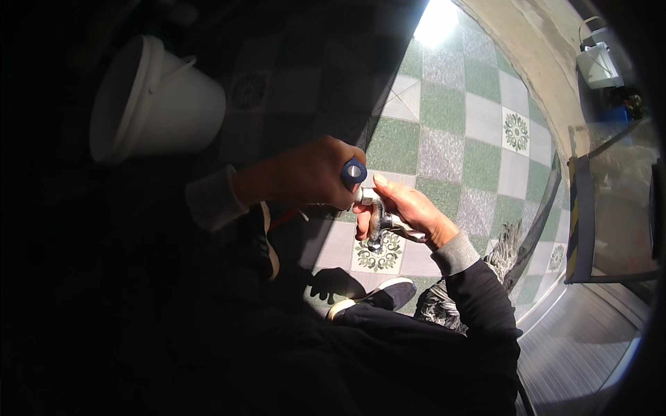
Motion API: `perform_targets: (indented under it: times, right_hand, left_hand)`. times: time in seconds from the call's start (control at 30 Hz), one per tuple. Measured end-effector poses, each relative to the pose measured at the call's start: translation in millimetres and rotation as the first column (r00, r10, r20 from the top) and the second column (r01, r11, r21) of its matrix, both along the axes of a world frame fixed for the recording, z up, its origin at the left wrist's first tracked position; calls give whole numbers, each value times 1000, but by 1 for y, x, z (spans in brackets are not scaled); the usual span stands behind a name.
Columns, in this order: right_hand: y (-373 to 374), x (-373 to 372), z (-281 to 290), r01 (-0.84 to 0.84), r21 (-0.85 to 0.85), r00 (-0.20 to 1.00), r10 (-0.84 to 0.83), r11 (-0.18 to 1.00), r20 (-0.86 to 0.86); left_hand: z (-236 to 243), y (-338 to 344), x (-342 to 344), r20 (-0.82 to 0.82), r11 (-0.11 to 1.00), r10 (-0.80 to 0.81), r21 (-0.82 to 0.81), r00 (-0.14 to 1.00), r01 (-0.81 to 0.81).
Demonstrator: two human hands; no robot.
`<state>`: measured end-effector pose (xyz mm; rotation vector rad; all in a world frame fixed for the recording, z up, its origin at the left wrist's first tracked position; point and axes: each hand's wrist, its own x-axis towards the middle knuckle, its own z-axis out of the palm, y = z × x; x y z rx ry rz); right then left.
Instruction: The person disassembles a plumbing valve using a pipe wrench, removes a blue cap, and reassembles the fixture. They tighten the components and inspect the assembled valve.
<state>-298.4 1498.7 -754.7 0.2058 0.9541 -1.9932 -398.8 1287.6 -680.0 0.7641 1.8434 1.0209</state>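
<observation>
Over the sunlit floor (pixel 440 149), we have one tap (pixel 377 223), bent and shiny chrome: our right hand (pixel 414 209) grasps it, our left hand (pixel 322 165) clenches one blue piece (pixel 354 173). One bucket (pixel 173 104) is far left, two shoes (pixel 392 294) near.

Dark sleeves (pixel 482 297), grey cuffs (pixel 456 254)

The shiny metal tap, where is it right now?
In the head view, the shiny metal tap is just right of the middle, held in the right hand over the tiled floor, with the left hand close beside it.
</observation>
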Motion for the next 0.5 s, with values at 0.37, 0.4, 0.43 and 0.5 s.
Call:
perform_targets:
  times: [0.37,0.4,0.43,0.5]
  right_hand:
    - [-6,12,10,61,-212,990,-33,975,135]
    - [-4,12,16,80,-200,990,-54,976,129]
    - [-3,13,22,89,-198,986,-58,976,158]
    - [-1,11,32,-22,-18,1000,22,1000,-5]
  left_hand:
    - [3,1,-26,356,965,5,-246,934,89]
    - [3,0,-28,364,968,7,-237,931,85]
    - [3,-1,-29,373,970,10,-229,928,82]
    - [2,-4,-30,361,973,-4,-215,933,87]
